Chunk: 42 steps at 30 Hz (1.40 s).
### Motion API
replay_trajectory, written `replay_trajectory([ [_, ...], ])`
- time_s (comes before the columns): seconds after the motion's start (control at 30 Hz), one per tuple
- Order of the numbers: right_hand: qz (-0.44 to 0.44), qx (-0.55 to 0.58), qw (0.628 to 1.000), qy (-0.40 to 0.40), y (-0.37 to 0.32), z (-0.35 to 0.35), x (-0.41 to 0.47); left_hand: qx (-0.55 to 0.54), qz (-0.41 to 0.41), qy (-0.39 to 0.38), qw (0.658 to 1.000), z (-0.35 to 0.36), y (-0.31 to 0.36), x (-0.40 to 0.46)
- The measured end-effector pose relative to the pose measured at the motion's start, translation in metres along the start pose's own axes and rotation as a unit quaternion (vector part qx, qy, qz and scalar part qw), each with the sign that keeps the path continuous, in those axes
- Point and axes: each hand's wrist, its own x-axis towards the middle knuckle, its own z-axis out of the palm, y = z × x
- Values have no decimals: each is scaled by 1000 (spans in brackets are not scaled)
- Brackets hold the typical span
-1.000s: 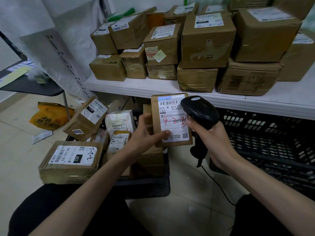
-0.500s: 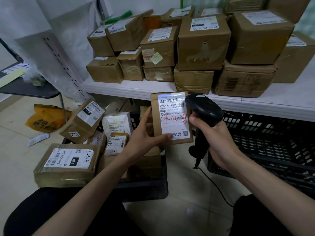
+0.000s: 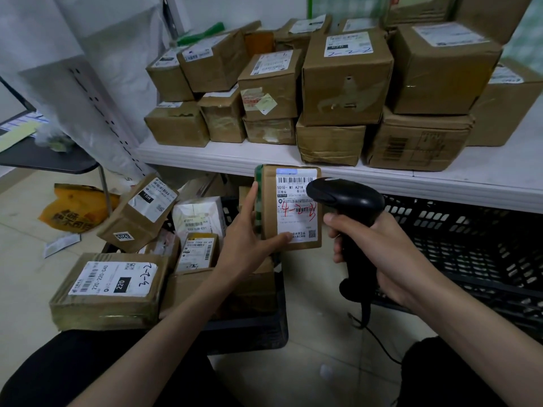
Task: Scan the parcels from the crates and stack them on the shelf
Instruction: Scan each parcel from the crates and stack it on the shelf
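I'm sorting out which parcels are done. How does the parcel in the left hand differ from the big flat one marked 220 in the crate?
The held parcel is upright, gripped by the left hand and facing the scanner; the 220 parcel lies flat, untouched. The held parcel looks smaller and narrower. Its label carries red handwriting; the 220 parcel's handwriting is black. Both are brown cardboard with white barcode labels.

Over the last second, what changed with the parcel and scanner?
The left hand has turned the parcel slightly, so its green-taped left side now shows, and its thumb sits lower on the label. The scanner in the right hand has edged closer, its head now overlapping the label's right edge. Both grips are unchanged, and the boxes on the shelf and in the crate stayed put.
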Motion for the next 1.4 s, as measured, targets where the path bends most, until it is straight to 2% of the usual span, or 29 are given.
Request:
replay_trajectory([
  [0.23,16,-1,1000,4,-4,-3,-2,34,10,21,999,1,-1,1],
  [0.73,9,-2,1000,8,-10,-9,-4,25,11,23,999,-1,6,0],
  [0.93,-18,-7,999,34,-27,-15,4,-28,32,35,998,-19,22,0],
  [1.2,-61,-36,996,47,-44,-36,7,-83,29,104,991,-73,68,-4],
  [1.4,-110,-100,986,71,-50,-53,12,-99,78,161,979,-113,139,46],
])
